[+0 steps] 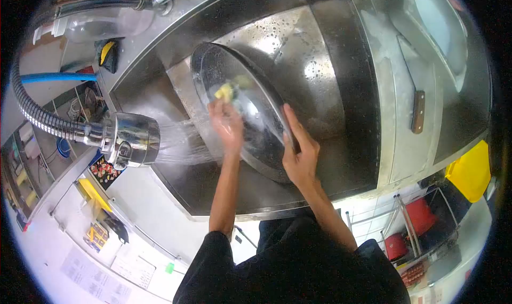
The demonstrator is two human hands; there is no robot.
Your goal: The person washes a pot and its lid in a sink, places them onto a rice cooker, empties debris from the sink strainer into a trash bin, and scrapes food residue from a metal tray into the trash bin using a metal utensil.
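Spreading across the middle of the view, a deep metal sink (304,34) has beads of water scattered over its floor and a dark, shaded wall on the side nearest the bench (381,117). That bench runs along the right of the picture, pale and metallic. At the bottom, a person in black clothing (298,261) leans over the sink with both bare forearms reaching in.

Inside the sink is a large round pan (261,136), tilted up steeply, its hollow side turned toward the left of the picture and its rim standing on the right. A ribbed metal hose (32,109) curves down the left side of the picture. On the bench, toward the upper right, lies a white tray (434,29). The hose ends in a shiny spray head (137,139), which throws a wide fan of water into the sink toward the pan and the left forearm.

The right hand (302,153) grips the pan's rim, thumb on the hollow side and the other fingers around the outside. The left hand (228,125), wet, is over the hollow of the pan, its fingers closed on a small sponge. A knife (418,112) with a brown handle rests on the bench beside the white tray. Smallest is that yellow sponge (224,93), blurred at the fingertips; whether it touches the pan's surface cannot be told.
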